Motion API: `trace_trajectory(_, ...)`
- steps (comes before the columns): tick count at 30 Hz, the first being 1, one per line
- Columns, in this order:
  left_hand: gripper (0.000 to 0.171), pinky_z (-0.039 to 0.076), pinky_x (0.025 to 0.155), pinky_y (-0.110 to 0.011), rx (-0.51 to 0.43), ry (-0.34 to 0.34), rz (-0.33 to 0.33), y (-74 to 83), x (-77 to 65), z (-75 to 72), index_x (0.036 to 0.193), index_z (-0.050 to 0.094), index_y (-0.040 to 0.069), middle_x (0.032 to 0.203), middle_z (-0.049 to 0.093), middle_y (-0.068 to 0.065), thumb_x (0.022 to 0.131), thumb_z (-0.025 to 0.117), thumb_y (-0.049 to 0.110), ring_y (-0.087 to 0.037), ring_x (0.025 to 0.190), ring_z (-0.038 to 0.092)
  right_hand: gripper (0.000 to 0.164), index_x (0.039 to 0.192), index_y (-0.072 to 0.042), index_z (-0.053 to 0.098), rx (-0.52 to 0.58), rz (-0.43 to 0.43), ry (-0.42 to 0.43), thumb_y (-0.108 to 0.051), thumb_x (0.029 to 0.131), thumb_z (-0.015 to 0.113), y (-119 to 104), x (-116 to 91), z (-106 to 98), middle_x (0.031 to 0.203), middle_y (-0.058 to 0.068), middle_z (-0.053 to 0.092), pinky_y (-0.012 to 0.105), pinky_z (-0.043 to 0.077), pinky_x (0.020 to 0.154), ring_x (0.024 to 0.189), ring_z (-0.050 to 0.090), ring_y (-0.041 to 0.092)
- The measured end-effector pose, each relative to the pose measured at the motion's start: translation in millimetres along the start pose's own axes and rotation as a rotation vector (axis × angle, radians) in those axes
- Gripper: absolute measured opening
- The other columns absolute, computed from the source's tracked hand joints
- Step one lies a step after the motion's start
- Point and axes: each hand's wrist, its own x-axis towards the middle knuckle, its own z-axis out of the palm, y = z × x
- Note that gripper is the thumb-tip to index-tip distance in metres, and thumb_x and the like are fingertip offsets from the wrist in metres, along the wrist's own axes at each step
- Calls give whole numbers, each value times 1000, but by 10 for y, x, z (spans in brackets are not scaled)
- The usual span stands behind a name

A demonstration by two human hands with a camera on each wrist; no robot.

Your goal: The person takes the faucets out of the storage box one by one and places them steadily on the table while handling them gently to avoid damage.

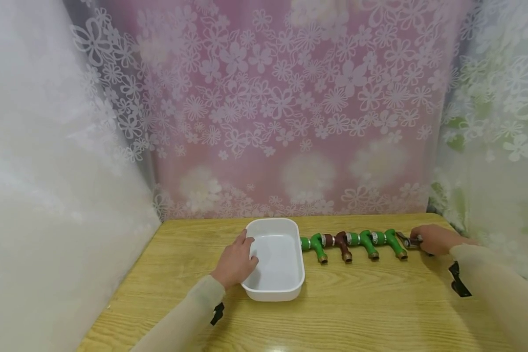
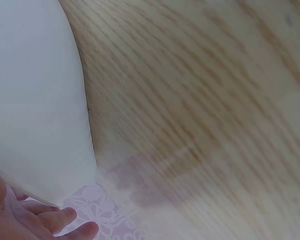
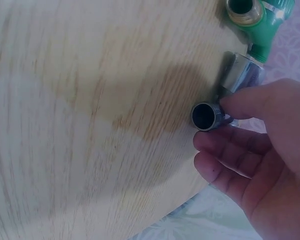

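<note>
My left hand (image 1: 235,261) rests on the left rim of a white rectangular tub (image 1: 275,296), its thumb over the inside. In the left wrist view, fingers (image 2: 55,220) show at the rim and the tub's outer wall (image 2: 40,110) fills the left side. At the far right, my right hand (image 1: 437,239) pinches a silver metal tap (image 1: 407,241) between thumb and fingers. The right wrist view shows the tap's round open spout (image 3: 205,116); part of its body is hidden by the hand. Just beyond it lies a green tap (image 3: 267,30).
Between tub and right hand, several plastic taps lie in a row: green taps (image 1: 319,248) (image 1: 369,244) (image 1: 396,244) and a brown tap (image 1: 344,247), brass ends facing me. All stand on a wooden table (image 1: 356,313). Flowered curtains (image 1: 290,122) hang behind and at the sides.
</note>
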Motion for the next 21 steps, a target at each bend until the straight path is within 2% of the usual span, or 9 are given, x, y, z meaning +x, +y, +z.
trace_trajectory(9, 53, 48, 104, -53, -16, -7, 0, 18, 11, -12, 144, 50, 4, 163, 27, -21, 98, 57, 30, -40, 130, 54, 28, 117, 3, 64, 14, -14, 47, 5, 90, 55, -32, -26, -2, 108, 24, 67, 50, 53, 73, 97, 65, 43)
trace_trajectory(11, 53, 48, 104, -54, -17, -9, -1, 21, 11, -4, 144, 50, 4, 163, 28, -21, 98, 57, 31, -40, 130, 54, 32, 120, 3, 63, 21, -13, 52, 5, 89, 54, -24, -41, 19, 110, 25, 67, 46, 53, 70, 95, 66, 40)
trace_trajectory(15, 55, 47, 105, -54, -12, -17, -10, 22, 3, 7, 145, 49, 5, 163, 28, -20, 98, 58, 32, -40, 130, 54, 40, 130, 8, 55, 44, 8, 46, 2, 90, 54, -12, -61, 58, 112, 31, 65, 38, 46, 64, 79, 65, 25)
trace_trajectory(18, 56, 47, 105, -54, -16, -14, -18, 26, -6, 3, 146, 49, 5, 163, 28, -20, 98, 58, 32, -41, 130, 55, 44, 135, 11, 50, 49, 16, 41, -3, 93, 56, -11, -77, 60, 109, 31, 66, 38, 44, 62, 70, 61, 17)
trace_trajectory(21, 56, 47, 105, -55, -27, -22, -20, 23, -17, -3, 146, 49, 5, 164, 28, -20, 98, 58, 33, -41, 130, 54, 46, 136, 11, 49, 39, 22, 34, -8, 95, 57, -20, -100, 48, 105, 26, 68, 40, 48, 63, 71, 63, 18)
